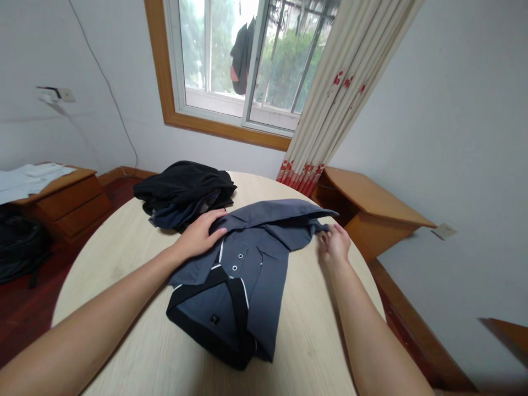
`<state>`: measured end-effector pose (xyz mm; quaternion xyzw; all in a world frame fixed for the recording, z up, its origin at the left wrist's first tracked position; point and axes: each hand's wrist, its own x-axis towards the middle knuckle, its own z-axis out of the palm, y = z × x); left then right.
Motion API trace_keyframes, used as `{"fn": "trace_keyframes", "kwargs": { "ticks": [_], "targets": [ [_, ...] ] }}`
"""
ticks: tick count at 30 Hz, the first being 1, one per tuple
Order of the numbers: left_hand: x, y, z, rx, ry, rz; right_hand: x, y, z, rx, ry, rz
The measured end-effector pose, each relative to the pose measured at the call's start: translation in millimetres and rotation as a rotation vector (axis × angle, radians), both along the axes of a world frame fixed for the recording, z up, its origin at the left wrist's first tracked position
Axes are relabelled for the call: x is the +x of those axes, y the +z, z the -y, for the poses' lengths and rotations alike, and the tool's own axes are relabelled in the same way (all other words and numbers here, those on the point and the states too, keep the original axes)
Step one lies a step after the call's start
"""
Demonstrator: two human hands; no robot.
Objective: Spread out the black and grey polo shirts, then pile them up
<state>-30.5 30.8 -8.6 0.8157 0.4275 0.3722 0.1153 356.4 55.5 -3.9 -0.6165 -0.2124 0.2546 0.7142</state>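
Grey cloth makes up the polo shirt [247, 264], which lies partly folded in the middle of the round table [124, 258]. It has a black collar, thin white trim and small snap buttons.

The left hand [201, 235] lies flat on the shirt's far left part, palm down. Its fingers [214, 220] are stretched out and close together, pressing on the cloth without gripping it. Just past those fingertips sits a pile of dark clothes [183, 192], black on top with some blue under it, touching the shirt's edge.

The right hand [335, 243] is at the shirt's far right corner. Its fingers [328, 231] are pinched together on the tip of the folded cloth, close to the table's edge.

Beyond the right hand's fingers stands a wooden side table [371, 203], and behind that hangs a cream curtain [342, 88] with red flowers. A window [247, 60] with a wooden frame is on the far wall. Far off past the left hand's side is a low wooden cabinet [66, 198] with white cloth on top.
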Motion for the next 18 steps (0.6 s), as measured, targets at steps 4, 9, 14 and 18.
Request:
{"fn": "trace_keyframes", "kwargs": {
  "ticks": [4, 9, 14, 18],
  "targets": [
    [-2, -3.7, 2, -0.108, -0.095, -0.205, -31, -7.1, 12, 0.085, 0.364, 0.498],
    [-2, -0.2, 8, -0.219, -0.173, -0.377, -87, 3.9, 45, 0.022, 1.123, 1.009],
    [0, 6.8, 14, -0.283, -0.167, -0.500, -111, 12.0, 61, -0.027, 1.405, 1.168],
    [1, 13.7, 17, -0.302, -0.171, -0.513, -109, 17.2, 61, -0.233, 1.403, 1.227]
  ]
}}
